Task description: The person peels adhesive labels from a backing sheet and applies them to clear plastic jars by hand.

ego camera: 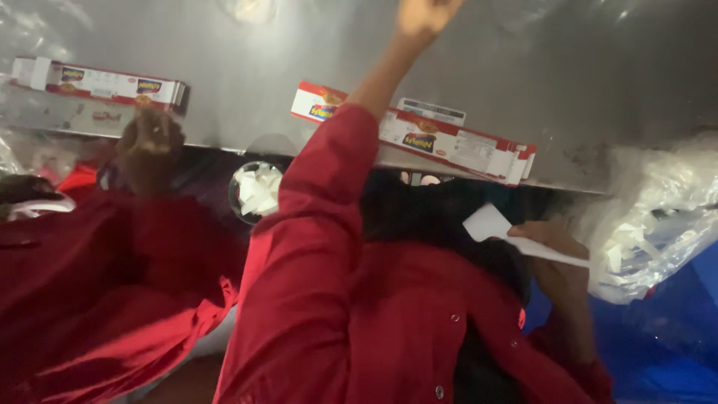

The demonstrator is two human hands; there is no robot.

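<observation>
Left hand: I logged the left hand (425, 16) stretched far across the steel table (247, 75), partly cut off by the top edge of the view; whether it was spread or closed I could not tell.
Left arm: the red sleeve (314, 247) ran from near centre up to the far edge, forearm bare, elbow nearly straight, passing over the middle carton.
Right hand: the right hand (557, 258) sat low at the near right, below the table edge, fingers pinched on a white paper strip (516, 236).
Paper strip: held flat, its free end pointing left, apart from the table.
Middle carton: a flat red-and-white carton (441, 142) lay at the table's near edge, beside the reaching arm.
Left carton: a second red-and-white carton (97, 82) lay far left on the table.
Other person: a co-worker's hand (149, 146) rested at the table edge, near left.
Scraps: a round bin of white scraps (258, 191) stood under the table; a clear plastic bag (658, 217) of scraps lay at right.
Handling note: I judged the strip wanted a light, level pinch to avoid creasing, and the long reach a steady shoulder so the sleeve did not drag the middle carton.
</observation>
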